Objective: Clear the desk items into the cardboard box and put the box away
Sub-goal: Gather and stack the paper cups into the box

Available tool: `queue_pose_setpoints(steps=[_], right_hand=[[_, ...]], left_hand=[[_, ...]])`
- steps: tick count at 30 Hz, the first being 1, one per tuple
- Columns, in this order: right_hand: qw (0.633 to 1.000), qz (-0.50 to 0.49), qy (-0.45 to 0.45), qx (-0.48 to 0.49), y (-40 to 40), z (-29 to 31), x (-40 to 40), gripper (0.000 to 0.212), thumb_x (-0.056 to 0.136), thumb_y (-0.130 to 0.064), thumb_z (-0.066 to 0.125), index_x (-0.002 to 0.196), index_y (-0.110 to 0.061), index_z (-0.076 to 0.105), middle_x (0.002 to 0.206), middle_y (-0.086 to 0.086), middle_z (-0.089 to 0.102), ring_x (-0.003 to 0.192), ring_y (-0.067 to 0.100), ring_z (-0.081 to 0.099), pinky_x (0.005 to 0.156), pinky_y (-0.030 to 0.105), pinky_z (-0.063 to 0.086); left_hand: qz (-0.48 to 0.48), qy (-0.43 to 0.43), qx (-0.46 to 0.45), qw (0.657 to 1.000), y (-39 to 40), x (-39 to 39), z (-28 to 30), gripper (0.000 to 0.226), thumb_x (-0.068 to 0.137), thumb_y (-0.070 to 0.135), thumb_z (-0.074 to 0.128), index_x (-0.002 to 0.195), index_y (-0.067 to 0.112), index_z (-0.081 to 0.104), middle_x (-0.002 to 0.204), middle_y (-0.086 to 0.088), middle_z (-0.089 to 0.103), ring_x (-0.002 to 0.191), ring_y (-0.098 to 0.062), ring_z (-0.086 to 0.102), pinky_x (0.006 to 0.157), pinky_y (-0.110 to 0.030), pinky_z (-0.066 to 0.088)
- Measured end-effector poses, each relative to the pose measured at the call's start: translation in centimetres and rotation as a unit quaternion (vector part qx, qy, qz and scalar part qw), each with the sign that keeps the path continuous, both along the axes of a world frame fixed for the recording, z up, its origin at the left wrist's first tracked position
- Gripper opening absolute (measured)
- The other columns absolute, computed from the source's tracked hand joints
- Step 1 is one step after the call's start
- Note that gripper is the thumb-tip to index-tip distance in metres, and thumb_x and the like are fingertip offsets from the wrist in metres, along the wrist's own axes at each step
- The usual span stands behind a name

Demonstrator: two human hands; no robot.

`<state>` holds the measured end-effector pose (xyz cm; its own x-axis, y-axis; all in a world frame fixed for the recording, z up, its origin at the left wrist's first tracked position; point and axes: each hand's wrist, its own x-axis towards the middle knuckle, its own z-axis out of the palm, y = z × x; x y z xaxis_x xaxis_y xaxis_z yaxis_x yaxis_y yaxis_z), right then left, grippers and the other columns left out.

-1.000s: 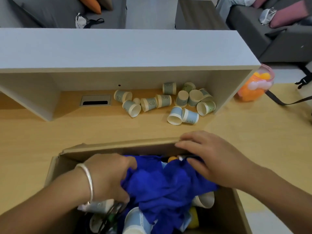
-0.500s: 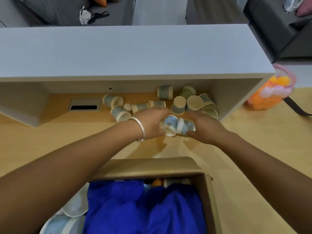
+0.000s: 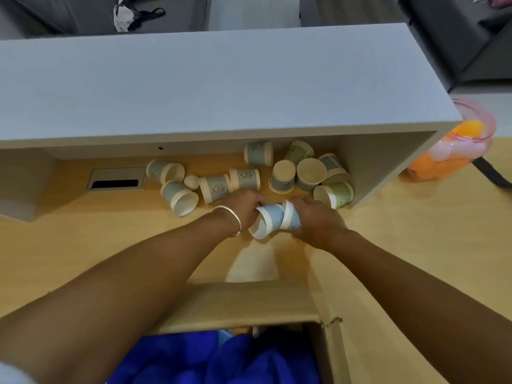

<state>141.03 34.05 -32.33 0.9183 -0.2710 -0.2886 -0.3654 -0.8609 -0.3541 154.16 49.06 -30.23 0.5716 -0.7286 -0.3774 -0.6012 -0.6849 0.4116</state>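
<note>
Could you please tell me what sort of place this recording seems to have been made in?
Probably an office lounge or reception area. A light wooden desk has a metal cable port and a grey raised counter shelf; dark grey sofas stand beyond. Small paper cups lie scattered under the shelf.

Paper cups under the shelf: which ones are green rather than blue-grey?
Two: the green cup lying on its side at the right end beside the shelf wall, and the green cup at the back right. The rest are blue-grey.
</note>
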Motion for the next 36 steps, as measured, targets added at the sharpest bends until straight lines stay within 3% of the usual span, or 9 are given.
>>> queue_pose_setpoints(steps=[3,8,12,15,20,26,28,31,36], right_hand=[[0.999,0.008,-0.016,0.045,0.6,1.1,-0.4,0.065,0.072,-0.033,0.078,0.128,-0.028,0.045,0.121,-0.002,0.055,0.105,0.021,0.055,0.08,0.037,0.051],[0.994,0.039,-0.066,0.075,2.9,3.9,-0.8,0.07,0.074,-0.028,0.078,0.133,-0.028,0.041,0.126,-0.003,0.049,0.108,0.017,0.051,0.084,0.03,0.045],[0.987,0.049,-0.11,0.108,5.4,5.2,-0.5,0.07,0.071,-0.029,0.079,0.13,-0.03,0.041,0.121,-0.006,0.051,0.103,0.012,0.053,0.079,0.025,0.045],[0.983,0.049,-0.124,0.126,7.0,5.7,-0.1,0.074,0.069,-0.033,0.081,0.131,-0.032,0.041,0.124,-0.009,0.052,0.104,0.008,0.051,0.082,0.025,0.045],[0.986,0.04,-0.082,0.136,8.4,5.0,0.2,0.096,0.064,-0.042,0.084,0.144,-0.032,0.032,0.14,-0.009,0.047,0.125,0.012,0.045,0.099,0.031,0.042],[0.996,0.009,0.008,0.09,5.2,3.5,-1.0,0.1,0.068,-0.043,0.083,0.148,-0.034,0.024,0.151,-0.006,0.033,0.133,0.016,0.037,0.104,0.031,0.038],[0.997,0.003,0.013,0.07,3.8,3.3,-1.2,0.095,0.071,-0.043,0.081,0.147,-0.034,0.026,0.152,-0.006,0.032,0.134,0.016,0.038,0.104,0.031,0.037],[0.999,-0.009,-0.023,0.021,2.0,3.1,-0.7,0.079,0.077,-0.038,0.077,0.144,-0.031,0.036,0.15,-0.002,0.037,0.132,0.019,0.04,0.104,0.034,0.038],[0.99,-0.056,-0.1,-0.087,-0.5,3.3,2.2,0.059,0.078,-0.029,0.074,0.132,-0.019,0.053,0.133,0.008,0.054,0.12,0.028,0.05,0.092,0.038,0.046]], left_hand=[[0.066,0.071,-0.06,0.993,1.5,0.4,0.8,0.021,0.087,0.012,0.058,0.103,0.018,0.071,0.107,-0.003,0.069,0.1,-0.021,0.062,0.081,-0.025,0.044],[0.113,0.108,-0.118,0.981,4.5,0.8,2.8,0.012,0.082,0.015,0.067,0.089,0.023,0.069,0.096,0.0,0.069,0.092,-0.021,0.065,0.081,-0.035,0.054],[0.135,0.121,-0.135,0.974,6.6,0.6,4.3,0.021,0.08,0.013,0.064,0.099,0.023,0.066,0.101,0.0,0.067,0.094,-0.02,0.063,0.081,-0.033,0.053],[0.123,0.107,-0.143,0.976,7.6,0.3,5.4,0.024,0.078,0.026,0.061,0.102,0.021,0.064,0.103,0.001,0.065,0.097,-0.021,0.061,0.083,-0.035,0.052],[0.153,0.161,-0.115,0.968,8.4,-0.1,6.0,0.024,0.085,0.028,0.066,0.107,0.02,0.062,0.098,0.002,0.063,0.087,-0.019,0.064,0.064,-0.033,0.06],[0.168,0.203,-0.048,0.963,10.5,1.3,5.1,0.036,0.082,0.029,0.072,0.114,0.021,0.058,0.096,0.004,0.063,0.091,-0.02,0.065,0.072,-0.031,0.058],[0.179,0.165,-0.073,0.967,11.5,2.3,4.9,0.027,0.083,0.03,0.071,0.107,0.026,0.06,0.093,0.007,0.064,0.088,-0.018,0.064,0.071,-0.026,0.054],[0.199,0.034,-0.107,0.974,13.5,4.5,4.5,0.018,0.084,0.028,0.068,0.102,0.03,0.063,0.09,0.009,0.06,0.087,-0.018,0.062,0.076,-0.027,0.05],[0.157,-0.102,0.019,0.982,16.5,8.2,3.0,0.069,0.075,0.036,0.076,0.136,0.025,0.046,0.132,-0.006,0.049,0.114,-0.028,0.054,0.093,-0.041,0.048]])
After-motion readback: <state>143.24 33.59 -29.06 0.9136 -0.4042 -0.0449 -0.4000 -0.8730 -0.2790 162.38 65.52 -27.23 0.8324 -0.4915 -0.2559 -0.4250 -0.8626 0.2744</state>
